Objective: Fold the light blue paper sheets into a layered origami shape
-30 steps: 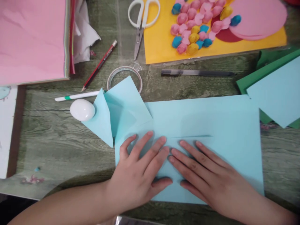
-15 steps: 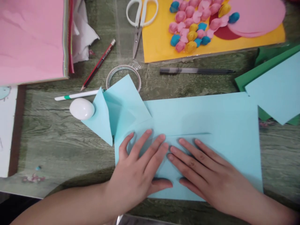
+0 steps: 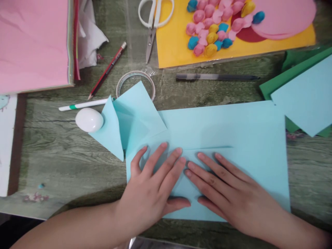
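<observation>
A large light blue sheet of paper [image 3: 249, 128] lies on the table, with a smaller blue piece [image 3: 207, 151] on it whose straight top edge shows above my fingers. My left hand [image 3: 153, 186] rests palm down on the paper, fingers spread. Beside it my right hand [image 3: 230, 193] lies flat, fingers stretched toward the left. Both cover much of the smaller piece. Past the left fingertips, a creased blue paper [image 3: 140, 107] overlaps the sheet's upper left corner. A white egg-shaped object [image 3: 89, 120] sits on its folded left flap.
At the back are white-handled scissors [image 3: 151, 31], a tape roll [image 3: 118, 86], a red pencil [image 3: 107, 71], a black pen [image 3: 218, 77] and a white pen [image 3: 83, 104]. Small paper roses [image 3: 207, 27] lie on yellow paper [image 3: 171, 52]. A pink paper stack [image 3: 33, 45] stands left; green paper [image 3: 275, 81] lies right.
The whole view has shifted very slightly. Both hands stay in the same place on the paper.
</observation>
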`<state>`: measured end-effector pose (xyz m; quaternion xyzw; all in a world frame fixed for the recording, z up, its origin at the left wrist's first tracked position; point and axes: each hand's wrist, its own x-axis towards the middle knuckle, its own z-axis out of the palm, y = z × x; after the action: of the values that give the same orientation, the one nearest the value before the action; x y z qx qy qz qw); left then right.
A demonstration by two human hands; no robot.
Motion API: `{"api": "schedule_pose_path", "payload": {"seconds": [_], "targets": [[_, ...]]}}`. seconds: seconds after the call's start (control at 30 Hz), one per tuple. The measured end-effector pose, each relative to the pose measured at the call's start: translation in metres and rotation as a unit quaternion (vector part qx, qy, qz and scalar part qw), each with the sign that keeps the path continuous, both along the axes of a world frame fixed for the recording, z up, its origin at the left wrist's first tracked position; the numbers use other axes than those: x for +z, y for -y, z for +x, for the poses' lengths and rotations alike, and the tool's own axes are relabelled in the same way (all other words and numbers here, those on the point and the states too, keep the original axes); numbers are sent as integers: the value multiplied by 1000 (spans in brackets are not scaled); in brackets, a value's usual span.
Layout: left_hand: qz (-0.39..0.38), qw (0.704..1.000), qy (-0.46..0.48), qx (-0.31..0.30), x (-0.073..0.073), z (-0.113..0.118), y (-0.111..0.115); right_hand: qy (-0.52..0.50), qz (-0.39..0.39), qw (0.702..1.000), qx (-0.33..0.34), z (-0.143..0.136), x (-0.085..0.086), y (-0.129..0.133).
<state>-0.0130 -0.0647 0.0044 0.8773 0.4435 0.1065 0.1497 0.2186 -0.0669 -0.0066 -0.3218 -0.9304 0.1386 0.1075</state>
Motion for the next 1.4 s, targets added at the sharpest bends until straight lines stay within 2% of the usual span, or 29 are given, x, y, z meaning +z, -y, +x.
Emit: {"api": "schedule_pose_path", "payload": {"seconds": [0.47, 0.73, 1.27, 1.4], "targets": [[-4, 1000, -21, -7, 1, -1, 0, 0, 8, 1000, 5, 1, 1, -1], [66, 996, -47, -26, 1, 0, 6, 8, 11, 1000, 7, -1, 2, -3], [38, 997, -58, -32, 9, -3, 6, 4, 14, 1000, 6, 0, 3, -5], [59, 996, -60, -39, 12, -3, 8, 6, 8, 1000, 4, 0, 2, -3]]}}
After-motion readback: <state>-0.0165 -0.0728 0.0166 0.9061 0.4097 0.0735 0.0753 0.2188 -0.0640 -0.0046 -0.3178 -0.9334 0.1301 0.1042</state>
